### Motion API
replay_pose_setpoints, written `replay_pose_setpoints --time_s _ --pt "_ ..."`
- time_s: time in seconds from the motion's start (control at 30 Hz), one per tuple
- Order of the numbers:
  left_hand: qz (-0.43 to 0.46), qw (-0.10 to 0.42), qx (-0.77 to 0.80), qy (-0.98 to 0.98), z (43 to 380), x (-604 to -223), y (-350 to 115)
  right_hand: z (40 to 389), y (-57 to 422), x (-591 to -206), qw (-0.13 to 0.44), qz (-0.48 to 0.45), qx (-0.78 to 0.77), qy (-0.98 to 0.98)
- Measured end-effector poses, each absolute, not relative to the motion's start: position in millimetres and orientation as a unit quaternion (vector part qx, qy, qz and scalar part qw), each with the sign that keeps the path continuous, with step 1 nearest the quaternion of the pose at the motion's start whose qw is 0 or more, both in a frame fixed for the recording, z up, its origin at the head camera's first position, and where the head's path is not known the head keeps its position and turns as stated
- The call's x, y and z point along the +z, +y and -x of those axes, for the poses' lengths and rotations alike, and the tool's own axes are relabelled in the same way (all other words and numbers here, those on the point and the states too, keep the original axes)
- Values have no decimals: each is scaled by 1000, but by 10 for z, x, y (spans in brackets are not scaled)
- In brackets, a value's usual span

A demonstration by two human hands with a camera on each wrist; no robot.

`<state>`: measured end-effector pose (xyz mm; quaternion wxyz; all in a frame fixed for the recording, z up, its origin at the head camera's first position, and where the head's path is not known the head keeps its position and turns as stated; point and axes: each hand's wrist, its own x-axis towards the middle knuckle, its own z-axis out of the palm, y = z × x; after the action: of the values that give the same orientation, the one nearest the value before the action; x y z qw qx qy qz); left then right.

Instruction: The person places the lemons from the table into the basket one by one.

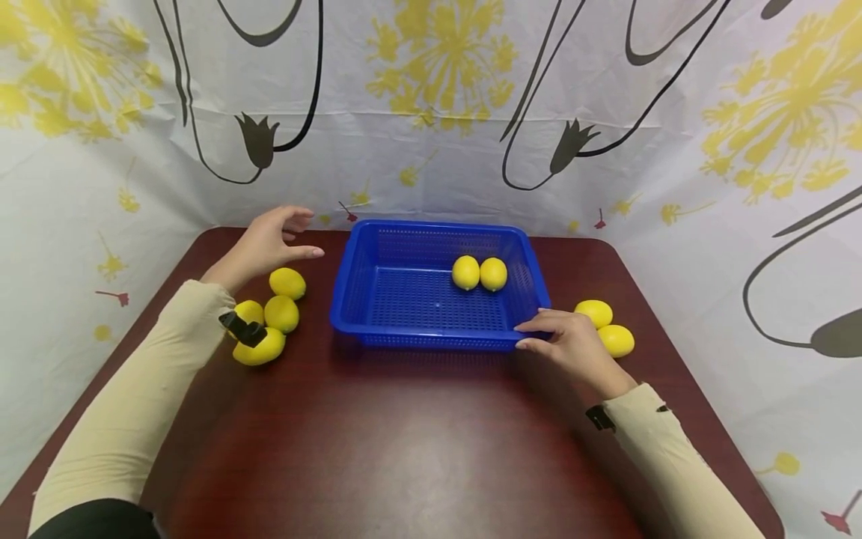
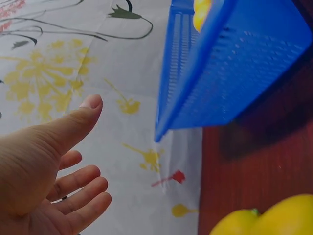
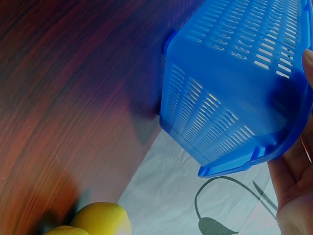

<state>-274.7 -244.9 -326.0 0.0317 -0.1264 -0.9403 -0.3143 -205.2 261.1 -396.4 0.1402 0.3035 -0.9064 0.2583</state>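
Observation:
A blue plastic basket (image 1: 431,337) with perforated walls stands at the back of the table. Two lemons (image 1: 465,272) lie side by side inside it, toward its right end. My right hand (image 1: 572,348) grips the rim at the basket's front right corner; in the right wrist view its thumb and fingers are at the rim (image 3: 288,142). To the left of the basket, my left hand (image 1: 269,243) is held in the air, thumb and fingers spread apart and holding nothing. Below that hand sits a group of several lemons (image 1: 281,314), partly covered by the wrist strap.
Two more lemons (image 1: 616,340) rest on the table just beyond my right hand. The dark red wooden table (image 1: 431,449) meets a white cloth (image 1: 431,165) printed with flowers, which hangs behind it and along both sides.

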Motion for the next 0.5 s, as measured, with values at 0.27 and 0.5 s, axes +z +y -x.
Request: replay_pose_setpoints --time_s 0.27,0.5 --pt "101 7 -311 -945 2764 -3480 -2634 2053 2604 -3971 139 -302 260 -907" --pt "83 -9 -297 -951 2801 -3688 -2768 2057 2608 -3972 145 -305 260 -904"
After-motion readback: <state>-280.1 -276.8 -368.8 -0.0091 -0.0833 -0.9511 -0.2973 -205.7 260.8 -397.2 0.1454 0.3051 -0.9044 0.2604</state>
